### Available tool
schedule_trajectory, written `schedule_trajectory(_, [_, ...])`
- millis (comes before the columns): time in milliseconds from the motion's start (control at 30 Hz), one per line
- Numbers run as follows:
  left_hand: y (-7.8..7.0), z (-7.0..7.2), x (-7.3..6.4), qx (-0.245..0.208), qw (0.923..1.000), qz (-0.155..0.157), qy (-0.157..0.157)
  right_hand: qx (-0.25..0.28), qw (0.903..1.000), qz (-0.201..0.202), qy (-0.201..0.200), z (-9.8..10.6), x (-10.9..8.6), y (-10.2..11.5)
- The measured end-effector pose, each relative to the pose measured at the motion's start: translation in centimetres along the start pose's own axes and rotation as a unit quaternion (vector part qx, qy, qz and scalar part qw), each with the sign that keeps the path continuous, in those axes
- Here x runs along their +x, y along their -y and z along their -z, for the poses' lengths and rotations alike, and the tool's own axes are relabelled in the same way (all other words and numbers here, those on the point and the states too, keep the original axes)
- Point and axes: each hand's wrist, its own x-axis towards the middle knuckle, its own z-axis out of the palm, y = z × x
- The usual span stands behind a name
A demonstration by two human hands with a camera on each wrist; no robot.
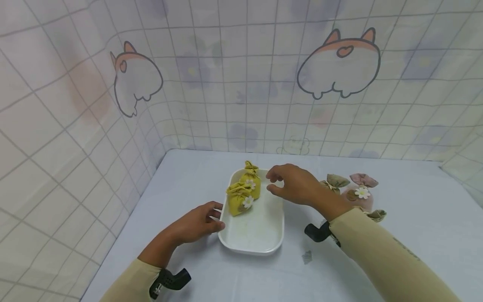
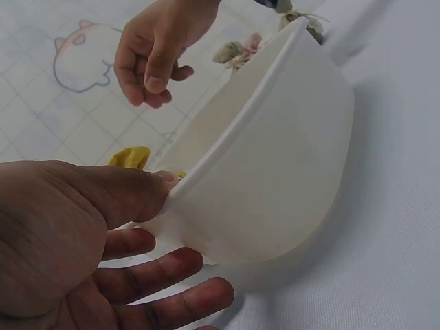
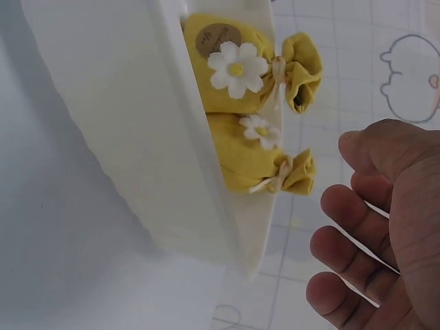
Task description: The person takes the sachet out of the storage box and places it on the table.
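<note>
A white rectangular tub (image 1: 260, 235) stands on the table. Two yellow drawstring pouches with white flowers lie in its left part, the nearer pouch (image 1: 237, 204) in front of the farther pouch (image 1: 255, 188). My left hand (image 1: 198, 222) is at the tub's left side; its thumb (image 2: 148, 192) touches the rim, while the other fingers are spread outside the wall. Over the tub's right back edge hovers my right hand (image 1: 294, 184), fingers loosely bent and nothing between them. In the right wrist view, that hand (image 3: 405, 234) is apart from both yellow pouches (image 3: 240, 158).
To the right, partly behind my right forearm, are a pink pouch (image 1: 358, 198) with a white flower and two greenish-brown pouches, one behind (image 1: 336, 180) and one in front (image 1: 377, 215). A small grey patch (image 1: 307, 257) lies on the white tablecloth. Patterned curtains hang behind and at the sides.
</note>
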Motion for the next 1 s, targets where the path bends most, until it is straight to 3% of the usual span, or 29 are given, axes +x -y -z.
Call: schedule_trajectory(1000, [0.2,-0.1,0.2,-0.006,1.0000,0.004,0.005,0.003,0.9998,0.017,0.011,-1.7,1.9,1.2])
